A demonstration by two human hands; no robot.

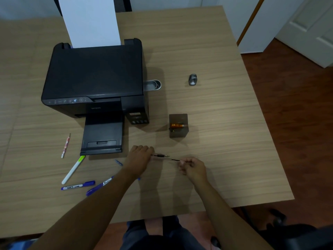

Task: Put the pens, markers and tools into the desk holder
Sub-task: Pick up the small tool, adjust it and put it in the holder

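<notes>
Black printer (93, 82), purple markers (77, 186)

Both bare forearms reach forward from the lower edge of the view and come near each other over the bench. The left hand (139, 160) is turned palm down with the knuckles up, its fingers curled closed around the end of something thin. The right hand (191, 167) is a little nearer to the body and just beside the left one, its fingers (182, 164) pinched together around a thin piece, with the wrist bent slightly inward.
</notes>
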